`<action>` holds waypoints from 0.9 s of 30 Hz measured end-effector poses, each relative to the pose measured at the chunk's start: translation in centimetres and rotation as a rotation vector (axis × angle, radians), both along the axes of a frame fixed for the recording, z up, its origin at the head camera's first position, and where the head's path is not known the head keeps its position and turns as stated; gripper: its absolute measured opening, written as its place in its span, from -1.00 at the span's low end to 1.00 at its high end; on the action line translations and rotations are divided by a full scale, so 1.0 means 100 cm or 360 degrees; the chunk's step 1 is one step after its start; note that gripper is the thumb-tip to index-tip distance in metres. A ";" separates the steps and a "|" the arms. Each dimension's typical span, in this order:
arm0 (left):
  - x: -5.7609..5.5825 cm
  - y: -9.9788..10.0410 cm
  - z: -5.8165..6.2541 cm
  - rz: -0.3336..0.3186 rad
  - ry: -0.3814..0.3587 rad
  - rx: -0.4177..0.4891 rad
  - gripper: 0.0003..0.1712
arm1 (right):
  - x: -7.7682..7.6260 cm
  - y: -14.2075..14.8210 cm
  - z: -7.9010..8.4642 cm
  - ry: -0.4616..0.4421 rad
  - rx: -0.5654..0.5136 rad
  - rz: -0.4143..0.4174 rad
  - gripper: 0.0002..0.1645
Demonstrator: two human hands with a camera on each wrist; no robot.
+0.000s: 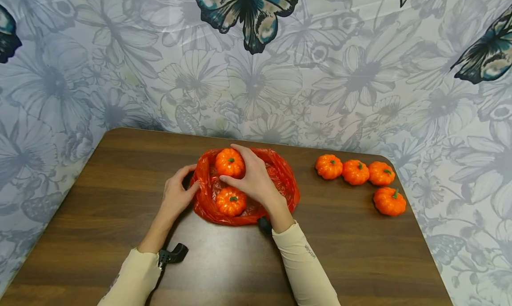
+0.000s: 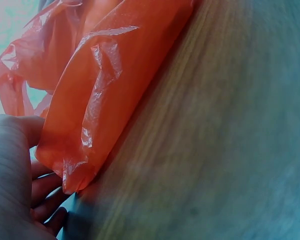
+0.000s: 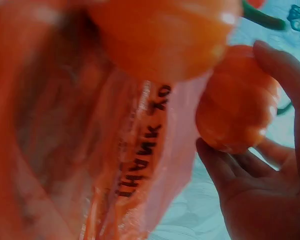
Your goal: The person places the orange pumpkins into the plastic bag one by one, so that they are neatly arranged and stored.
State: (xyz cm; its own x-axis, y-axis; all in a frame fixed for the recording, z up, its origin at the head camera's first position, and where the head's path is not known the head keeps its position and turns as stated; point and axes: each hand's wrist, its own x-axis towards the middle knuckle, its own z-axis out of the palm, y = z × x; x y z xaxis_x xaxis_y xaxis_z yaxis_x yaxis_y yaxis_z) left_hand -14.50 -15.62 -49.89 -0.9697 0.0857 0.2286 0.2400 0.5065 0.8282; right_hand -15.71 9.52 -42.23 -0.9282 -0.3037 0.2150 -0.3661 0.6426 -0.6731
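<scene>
A red plastic bag stands with its mouth spread wide on the table. My left hand is at its left side, thumb and fingers on the film; in the left wrist view the bag partly covers the thumb tip. Over the bag's mouth, my right hand grips a small orange pumpkin with a green stem, between thumb and fingers. In the right wrist view, that pumpkin sits in the curved fingers. Another pumpkin lies inside the bag, nearer to me.
Several more orange pumpkins stand at the table's right side: three in a row, including a middle one, and one in front. The wooden table meets a wall covering with flowers and butterflies. Black straps with devices are on the wrists.
</scene>
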 end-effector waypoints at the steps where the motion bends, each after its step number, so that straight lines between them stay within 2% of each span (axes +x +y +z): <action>1: 0.000 0.000 0.000 0.0001 0.0004 0.0000 -0.52 | 0.000 -0.001 -0.002 -0.0006 -0.0001 -0.0010 0.02; 5: 0.000 0.000 0.000 0.0004 0.0008 0.0010 -0.53 | 0.000 -0.003 -0.007 -0.0043 0.0002 -0.0026 0.02; 14: 0.000 0.001 -0.001 0.0003 0.0016 0.0001 -0.53 | 0.000 -0.010 -0.018 -0.0098 0.0043 0.0070 -0.01; 20: 0.001 0.000 -0.001 -0.0002 0.0038 -0.0002 -0.52 | 0.000 -0.013 -0.026 -0.0153 0.0061 0.0089 -0.04; 27: 0.000 0.000 -0.002 0.0003 0.0023 -0.0002 -0.52 | -0.001 -0.011 -0.027 -0.0204 0.0083 0.0118 -0.13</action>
